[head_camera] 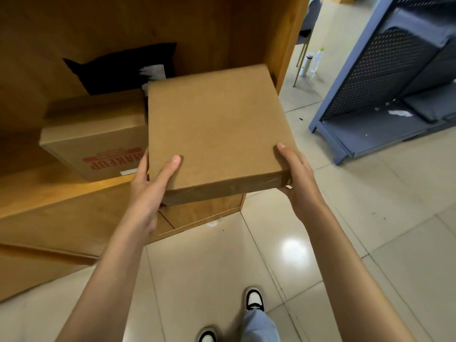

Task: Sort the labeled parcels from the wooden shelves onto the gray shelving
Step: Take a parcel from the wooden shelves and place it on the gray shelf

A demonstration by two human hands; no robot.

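Both hands clamp a flat brown parcel by its near corners: the left hand has its thumb laid over the top face and its fingers curled down the left edge, while the right hand has its thumb on the top near the right corner and its fingers tucked underneath. So each hand is closed on the box, and the box is off any surface, held level in front of the wooden shelves. No label shows on the face turned up here.

Seen from the parcel, a second carton printed MAKEUP sits on the wooden shelf at nine o'clock, just beside it, and a black bag with a white slip lies behind at eleven o'clock. The gray shelving stands at two o'clock, well apart across the floor.

The likely trouble is in the hold itself. The grip is all at the near end, so the far end hangs unsupported; if the contents are heavy or slide, the box may dip forward and pull out from under the thumbs. Swinging right, its far corner could also catch the upright of the wooden unit at one o'clock.

Underfoot is glossy pale tile with a bright glare patch, dark specks and a scrap of paper. Two bottles stand on the floor at one o'clock, beyond the wooden unit.
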